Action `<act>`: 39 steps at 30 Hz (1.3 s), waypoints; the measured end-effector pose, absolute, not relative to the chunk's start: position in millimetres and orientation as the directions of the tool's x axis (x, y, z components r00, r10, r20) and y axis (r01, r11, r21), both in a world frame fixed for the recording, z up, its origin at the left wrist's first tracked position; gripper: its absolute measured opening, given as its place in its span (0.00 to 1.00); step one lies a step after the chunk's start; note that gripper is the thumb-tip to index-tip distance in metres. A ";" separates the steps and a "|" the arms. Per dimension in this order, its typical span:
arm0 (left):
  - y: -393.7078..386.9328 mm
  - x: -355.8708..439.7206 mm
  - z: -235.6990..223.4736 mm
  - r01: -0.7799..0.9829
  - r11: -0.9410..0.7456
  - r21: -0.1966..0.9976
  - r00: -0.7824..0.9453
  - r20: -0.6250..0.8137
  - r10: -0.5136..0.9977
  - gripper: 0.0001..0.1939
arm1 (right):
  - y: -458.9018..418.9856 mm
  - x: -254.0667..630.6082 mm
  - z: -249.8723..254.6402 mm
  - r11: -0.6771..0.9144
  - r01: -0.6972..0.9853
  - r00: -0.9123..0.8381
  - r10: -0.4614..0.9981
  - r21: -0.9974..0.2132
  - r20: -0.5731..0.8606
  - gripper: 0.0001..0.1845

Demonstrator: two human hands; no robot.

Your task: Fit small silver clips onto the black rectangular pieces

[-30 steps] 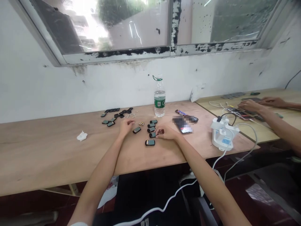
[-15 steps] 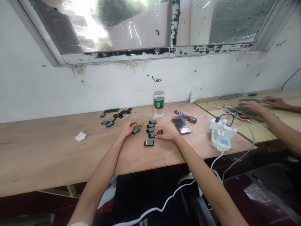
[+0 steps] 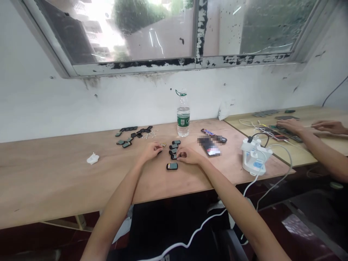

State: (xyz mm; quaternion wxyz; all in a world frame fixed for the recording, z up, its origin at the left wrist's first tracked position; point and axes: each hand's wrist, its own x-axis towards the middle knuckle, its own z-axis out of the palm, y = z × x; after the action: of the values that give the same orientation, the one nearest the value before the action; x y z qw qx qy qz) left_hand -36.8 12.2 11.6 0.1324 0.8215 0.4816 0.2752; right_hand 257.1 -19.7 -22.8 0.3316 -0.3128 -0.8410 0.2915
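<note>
Five small black-rimmed, grey-faced devices (image 3: 173, 146), four close together, one apart, in front of the water bottle (image 3: 183, 121).

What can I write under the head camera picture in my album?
Left hand and right hand among small black gadgets on a wooden table, a water bottle behind.

Before the bottle (image 3: 183, 121), the right hand (image 3: 188, 156) is touching a dark device (image 3: 174, 157). Front-left, the left hand (image 3: 151, 150) is partly covering another device (image 3: 160, 152).

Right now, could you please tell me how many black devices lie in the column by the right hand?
5: the first, second, third and fourth bunched, running nearer, the fourth at the right hand; the fifth apart, nearest the person. The hand may hide more.
</note>
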 end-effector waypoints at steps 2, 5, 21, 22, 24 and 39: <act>9.2 -31.8 11.4 0.705 -0.529 0.472 0.414 0.332 0.848 0.13 | -18.7 255.7 -24.4 0.650 0.351 -0.586 0.714 -0.674 0.383 0.07; 6.2 -27.1 10.5 0.686 -0.562 0.461 0.445 0.345 0.826 0.12 | -16.4 255.2 -26.9 0.664 0.361 -0.532 0.724 -0.655 0.440 0.07; -2.3 -15.2 7.2 0.469 -0.730 0.498 0.651 0.363 0.666 0.15 | -36.7 237.9 -17.3 0.760 0.270 -0.714 0.570 -0.591 0.407 0.17; -4.9 -13.7 8.9 0.455 -0.736 0.501 0.674 0.346 0.653 0.16 | -36.1 238.0 -18.3 0.747 0.283 -0.705 0.588 -0.602 0.397 0.16; -10.2 -9.2 12.1 0.443 -0.740 0.506 0.692 0.333 0.641 0.17 | -35.1 240.0 -18.5 0.710 0.300 -0.669 0.633 -0.637 0.390 0.13; 5.9 -2.2 -9.6 0.353 -0.758 0.549 0.632 0.458 0.625 0.16 | -16.6 248.8 -25.4 0.664 0.251 -0.406 0.733 -0.704 0.547 0.11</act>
State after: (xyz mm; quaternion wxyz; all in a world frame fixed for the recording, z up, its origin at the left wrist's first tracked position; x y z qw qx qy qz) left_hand -2.2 5.9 -9.6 0.2087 0.8789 0.2783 0.3265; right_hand 248.8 -16.6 -25.4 0.4486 -0.3097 -0.7942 0.2683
